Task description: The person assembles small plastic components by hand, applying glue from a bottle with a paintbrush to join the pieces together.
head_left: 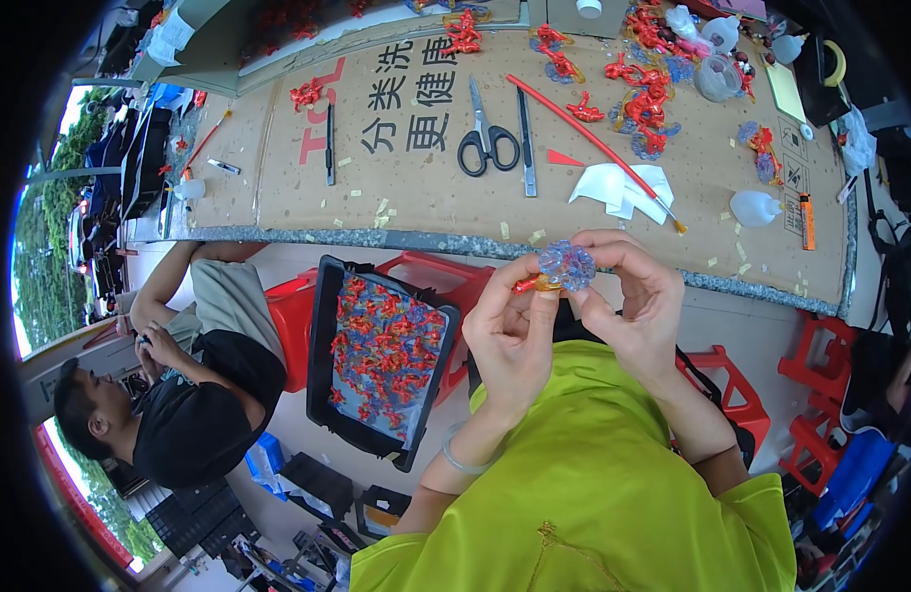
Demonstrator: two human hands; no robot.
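Here, the figure (567, 264) sits between both hands, by the table's (376, 219) near edge, its long axis roughly sideways: the left hand (514, 331) pinches its red-amber end, the right hand (638, 308) the clear bluish one (neither hand is nearer).

It looks like a small workshop: a cardboard-covered table (376, 202) carries scissors (484, 132), a long red-handled brush (574, 129) and a plastic bottle (755, 207) among clusters of similar red figures (645, 102). Beside it, a black tray (323, 345) is packed with more of them, and red plastic stools (293, 335) stand about
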